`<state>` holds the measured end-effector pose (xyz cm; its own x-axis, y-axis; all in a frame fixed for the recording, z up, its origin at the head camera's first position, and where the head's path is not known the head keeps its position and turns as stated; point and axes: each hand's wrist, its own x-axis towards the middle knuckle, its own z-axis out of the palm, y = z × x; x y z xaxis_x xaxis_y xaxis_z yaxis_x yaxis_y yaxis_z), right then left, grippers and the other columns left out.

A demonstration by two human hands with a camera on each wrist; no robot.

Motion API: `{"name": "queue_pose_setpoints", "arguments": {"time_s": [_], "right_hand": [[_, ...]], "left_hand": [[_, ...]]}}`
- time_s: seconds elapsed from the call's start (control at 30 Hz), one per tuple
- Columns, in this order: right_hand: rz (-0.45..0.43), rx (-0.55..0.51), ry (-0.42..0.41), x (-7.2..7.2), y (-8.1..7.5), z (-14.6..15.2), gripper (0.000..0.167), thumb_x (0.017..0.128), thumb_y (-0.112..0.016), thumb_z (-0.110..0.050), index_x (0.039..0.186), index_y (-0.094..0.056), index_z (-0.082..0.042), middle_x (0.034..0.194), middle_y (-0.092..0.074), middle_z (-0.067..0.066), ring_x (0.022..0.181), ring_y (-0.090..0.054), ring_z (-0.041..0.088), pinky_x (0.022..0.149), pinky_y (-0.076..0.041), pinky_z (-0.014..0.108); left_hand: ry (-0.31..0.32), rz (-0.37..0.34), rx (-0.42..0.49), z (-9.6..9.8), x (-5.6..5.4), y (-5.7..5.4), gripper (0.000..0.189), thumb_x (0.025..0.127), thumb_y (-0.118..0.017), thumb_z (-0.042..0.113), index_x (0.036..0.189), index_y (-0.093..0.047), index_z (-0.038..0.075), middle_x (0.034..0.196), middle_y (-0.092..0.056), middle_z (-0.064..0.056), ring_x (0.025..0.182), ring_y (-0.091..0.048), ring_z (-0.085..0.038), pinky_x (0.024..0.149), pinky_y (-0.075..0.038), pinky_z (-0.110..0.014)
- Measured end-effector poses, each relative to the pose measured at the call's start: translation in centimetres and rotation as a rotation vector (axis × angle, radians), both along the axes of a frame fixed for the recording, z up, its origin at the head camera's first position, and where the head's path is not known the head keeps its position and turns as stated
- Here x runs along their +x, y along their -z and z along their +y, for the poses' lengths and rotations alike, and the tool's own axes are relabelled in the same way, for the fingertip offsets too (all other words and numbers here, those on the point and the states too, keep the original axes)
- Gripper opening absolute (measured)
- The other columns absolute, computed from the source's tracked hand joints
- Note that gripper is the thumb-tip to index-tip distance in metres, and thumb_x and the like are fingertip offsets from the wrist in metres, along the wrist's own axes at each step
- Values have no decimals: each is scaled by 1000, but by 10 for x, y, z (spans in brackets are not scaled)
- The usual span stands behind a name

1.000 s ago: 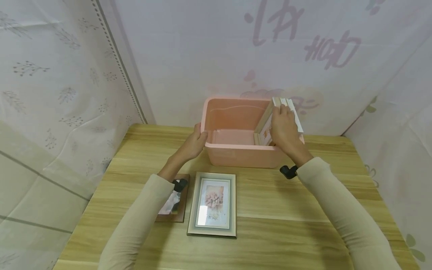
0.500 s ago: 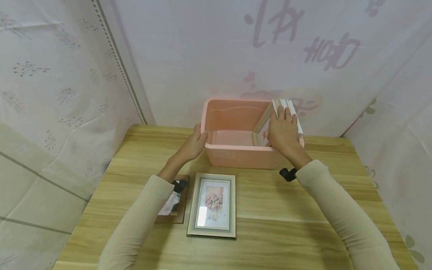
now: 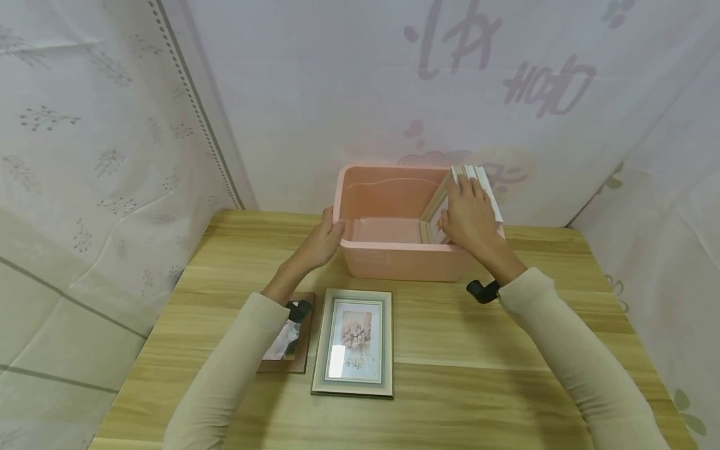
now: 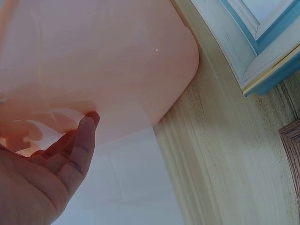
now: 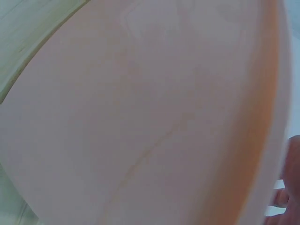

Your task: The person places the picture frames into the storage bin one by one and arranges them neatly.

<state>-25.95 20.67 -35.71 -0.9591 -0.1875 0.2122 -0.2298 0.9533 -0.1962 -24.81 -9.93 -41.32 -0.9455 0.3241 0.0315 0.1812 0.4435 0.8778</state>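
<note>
A pink plastic bin (image 3: 405, 261) stands at the back of the wooden table. My left hand (image 3: 322, 242) grips its left rim; in the left wrist view, the left hand's fingers (image 4: 79, 150) curl against the bin's wall. Several light-coloured picture frames (image 3: 433, 215) stand tilted inside the bin's right end, their white top edges above the rim. My right hand (image 3: 471, 215) holds these frames, its fingers over the top edges and thumb on the front face. Only a few of its fingers (image 5: 291, 164) show in the right wrist view, beyond the bin's rim.
A cream picture frame (image 3: 388, 344) with a flower print lies flat before the bin. To its left is a brown picture frame (image 3: 300, 356), partly hidden by my left forearm. A patterned cloth wall (image 3: 292, 125) rises behind the table (image 3: 478, 400).
My right hand's fingers lay flatter on the frames' tops half a second ago; now they bend more and the thumb shows on the front face. The left hand stays at the rim.
</note>
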Motion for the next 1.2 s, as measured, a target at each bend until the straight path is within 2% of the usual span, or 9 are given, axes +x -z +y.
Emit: {"name": "queue_pose_setpoints", "arguments": {"time_s": [0.1, 0.27, 0.4, 0.57, 0.67, 0.87, 0.93, 1.1, 1.2], "right_hand": [[-9, -61, -48, 5, -3, -1, 60, 91, -58, -11, 145, -37, 8, 151, -31, 32, 141, -27, 49, 114, -26, 61], [-16, -179, -155, 19, -8, -5, 63, 93, -59, -10, 148, -33, 7, 153, -29, 29, 143, -27, 45, 112, -32, 59], [41, -236, -248, 28, -9, -9, 65, 93, -61, -7, 149, -32, 4, 153, -32, 27, 140, -32, 45, 110, -35, 58], [95, -293, -351, 38, -9, -11, 62, 93, -60, -6, 149, -34, 0, 151, -38, 22, 134, -42, 40, 103, -43, 54], [74, -344, -419, 44, -8, -14, 60, 94, -61, -8, 148, -35, -2, 151, -38, 19, 130, -47, 36, 99, -46, 52], [41, -444, -537, 56, -6, -23, 60, 93, -64, -8, 147, -39, -2, 150, -40, 17, 137, -41, 33, 107, -41, 52], [18, -477, -561, 60, -4, -27, 60, 93, -65, -8, 147, -40, -1, 150, -41, 16, 137, -41, 32, 106, -43, 50], [-65, -556, -604, 66, 3, -32, 60, 92, -65, -5, 147, -41, -5, 148, -43, 14, 135, -43, 30, 104, -45, 49], [-129, -574, -619, 71, 4, -34, 57, 94, -64, -7, 147, -42, -8, 147, -44, 12, 134, -45, 29, 106, -44, 48]], "left_hand": [[5, -4, 9, 0, 0, 1, 53, 105, -24, 29, 148, -18, -1, 102, -51, -18, 84, -54, -38, 66, -47, -35], [-3, -2, 0, -2, 1, 1, 53, 105, -25, 26, 149, -17, -2, 101, -51, -20, 78, -51, -31, 64, -46, -32], [-11, 4, -4, -3, 1, 0, 52, 105, -26, 23, 149, -18, -3, 100, -51, -22, 74, -49, -25, 63, -45, -33], [-8, 10, 0, -3, 0, -1, 51, 105, -26, 22, 149, -17, -3, 101, -50, -18, 75, -50, -29, 63, -45, -33], [-9, 9, 0, -2, 0, -1, 51, 105, -26, 23, 149, -18, -3, 101, -51, -18, 76, -51, -30, 63, -46, -34], [-7, 8, 7, -2, -1, 0, 51, 105, -26, 22, 149, -17, -2, 102, -51, -19, 79, -52, -36, 63, -45, -34], [-6, 6, 13, -2, 0, 0, 51, 106, -26, 23, 149, -17, -2, 102, -51, -19, 81, -53, -40, 63, -45, -34], [-1, 8, 7, -1, 0, 0, 51, 105, -26, 24, 149, -18, -3, 100, -51, -18, 82, -53, -42, 64, -46, -34], [3, 7, 6, -1, 0, 0, 51, 105, -25, 23, 149, -17, -3, 100, -50, -18, 78, -52, -36, 63, -46, -35]]}}
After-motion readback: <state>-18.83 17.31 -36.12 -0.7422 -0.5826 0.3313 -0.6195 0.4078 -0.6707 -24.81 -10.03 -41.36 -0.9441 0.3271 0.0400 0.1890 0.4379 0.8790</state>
